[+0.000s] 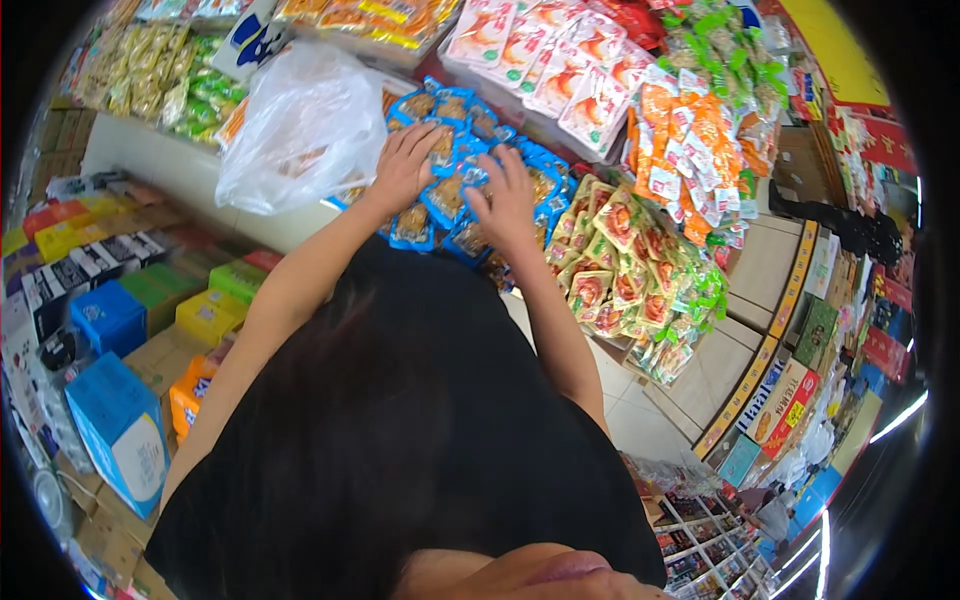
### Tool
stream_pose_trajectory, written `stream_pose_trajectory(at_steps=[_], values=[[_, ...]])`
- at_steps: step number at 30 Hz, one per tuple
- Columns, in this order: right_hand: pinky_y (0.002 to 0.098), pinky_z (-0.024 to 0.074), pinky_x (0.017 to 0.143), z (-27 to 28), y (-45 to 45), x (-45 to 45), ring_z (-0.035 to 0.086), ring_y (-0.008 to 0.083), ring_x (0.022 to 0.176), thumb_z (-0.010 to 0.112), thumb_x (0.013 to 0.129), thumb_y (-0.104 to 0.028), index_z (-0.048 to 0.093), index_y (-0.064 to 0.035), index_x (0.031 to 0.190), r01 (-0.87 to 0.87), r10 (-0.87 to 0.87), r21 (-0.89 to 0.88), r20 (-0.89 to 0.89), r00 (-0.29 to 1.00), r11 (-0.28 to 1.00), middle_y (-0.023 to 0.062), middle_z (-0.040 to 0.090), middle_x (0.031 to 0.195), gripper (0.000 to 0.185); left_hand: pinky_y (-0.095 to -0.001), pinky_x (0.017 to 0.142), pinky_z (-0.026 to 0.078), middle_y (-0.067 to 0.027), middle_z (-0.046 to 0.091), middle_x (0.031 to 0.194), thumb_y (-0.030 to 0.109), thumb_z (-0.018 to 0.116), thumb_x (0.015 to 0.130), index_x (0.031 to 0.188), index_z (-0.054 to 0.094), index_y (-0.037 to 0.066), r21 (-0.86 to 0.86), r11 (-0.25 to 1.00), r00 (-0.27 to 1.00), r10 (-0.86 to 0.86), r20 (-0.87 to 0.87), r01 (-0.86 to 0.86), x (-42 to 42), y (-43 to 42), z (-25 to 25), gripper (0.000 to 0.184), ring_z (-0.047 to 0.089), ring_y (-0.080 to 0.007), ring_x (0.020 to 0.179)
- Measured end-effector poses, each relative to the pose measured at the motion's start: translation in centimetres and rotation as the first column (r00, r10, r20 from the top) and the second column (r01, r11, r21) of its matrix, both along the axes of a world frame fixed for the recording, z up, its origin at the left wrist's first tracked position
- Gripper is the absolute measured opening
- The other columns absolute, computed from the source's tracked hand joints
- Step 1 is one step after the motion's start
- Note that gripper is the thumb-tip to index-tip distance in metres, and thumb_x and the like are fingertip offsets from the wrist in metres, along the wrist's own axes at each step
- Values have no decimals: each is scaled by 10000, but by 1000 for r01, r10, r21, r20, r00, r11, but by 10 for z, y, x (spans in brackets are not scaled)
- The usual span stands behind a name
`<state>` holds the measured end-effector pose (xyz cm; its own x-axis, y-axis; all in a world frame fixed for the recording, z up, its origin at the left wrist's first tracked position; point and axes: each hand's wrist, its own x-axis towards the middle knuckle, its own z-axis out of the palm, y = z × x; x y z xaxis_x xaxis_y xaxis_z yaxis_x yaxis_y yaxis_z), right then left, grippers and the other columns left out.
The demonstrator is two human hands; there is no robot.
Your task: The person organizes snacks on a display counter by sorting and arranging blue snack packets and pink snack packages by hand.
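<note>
A pile of blue snack packets (445, 200) with clear windows showing brown food lies in front of me. On the left part of the pile rests my left hand (408, 165), its fingers stretched over the packets. My right hand (506, 200) is over the right part, fingers apart and thumb spread. Neither hand visibly grips a packet. Just left of my left hand, a crumpled translucent white plastic bag (305, 125) lies over the display's edge.
Red-and-gold food packets (610, 255) heap up to the right, below orange packets (690, 150). White-and-red packs (550, 60) stand behind. Stacked cartons (120, 400) crowd the left side. Beyond a tiled aisle (750, 270), a person in dark clothing (850, 228) appears at far right.
</note>
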<state>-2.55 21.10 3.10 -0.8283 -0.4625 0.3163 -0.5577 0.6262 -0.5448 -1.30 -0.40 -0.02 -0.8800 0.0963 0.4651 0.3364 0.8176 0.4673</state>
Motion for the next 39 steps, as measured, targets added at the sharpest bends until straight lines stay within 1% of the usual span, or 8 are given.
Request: stream_pose_trajectory(at_steps=[7,12,18,21,24,29,33,39], values=[[496,303,1076,15,26,19,379,399,1309,660,834,-163,502,-48,1299,113,-113,-18,26,993,993,205,423,1393,505,-449,1019,371,-94,521,1315,62,556,746,1295,526,95,-8,1000,1000,-2,-24,2,-3,-2,-8,551,471,-318,1205],[492,294,1083,9,42,37,358,397,1322,658,832,-148,486,-46,1314,146,-144,-34,68,987,989,213,401,1404,522,-445,1010,375,-80,531,1311,65,557,742,1289,530,97,-32,999,999,3,-45,-4,-3,-1,-8,549,482,-305,1198],[539,233,1100,-1,35,51,285,417,1364,669,845,-231,405,-78,1404,170,-170,11,68,983,985,210,315,1477,637,-442,1021,354,-71,505,1348,106,522,781,1324,506,109,-64,998,1000,7,-31,-9,-2,-2,-12,543,464,-275,1229],[656,141,1080,2,20,50,221,418,1405,652,856,-375,382,-162,1439,185,-201,121,130,971,975,183,271,1520,677,-442,1021,352,-68,504,1348,103,529,773,1324,506,111,-51,999,1000,12,-3,-12,-3,-2,-15,551,461,-273,1231],[665,143,1077,-2,12,45,226,401,1409,660,850,-350,377,-190,1448,180,-215,251,122,969,951,164,283,1520,680,-442,1021,352,-69,502,1347,102,538,764,1323,506,108,-40,999,1000,3,-1,-3,-3,-2,-15,560,463,-278,1227],[657,154,1083,1,16,39,270,354,1404,622,869,-237,384,-215,1448,219,-260,311,99,960,925,145,321,1508,626,-465,1019,361,-81,518,1321,110,571,741,1295,527,101,23,999,999,-22,-26,23,-6,-4,-19,556,464,-316,1215],[651,156,1086,-4,19,39,279,352,1400,619,867,-243,391,-207,1446,256,-298,380,53,953,889,144,322,1509,623,-455,1038,339,-90,502,1339,102,546,761,1308,518,99,79,996,999,-26,-46,29,-6,-3,-24,548,459,-301,1228],[672,174,1068,5,-1,40,272,342,1406,645,855,-314,393,-210,1445,230,-275,343,88,957,911,134,294,1524,650,-479,1040,348,-85,520,1326,87,552,740,1286,541,95,90,996,1000,-14,-18,15,-5,-1,-21,546,459,-325,1225]])
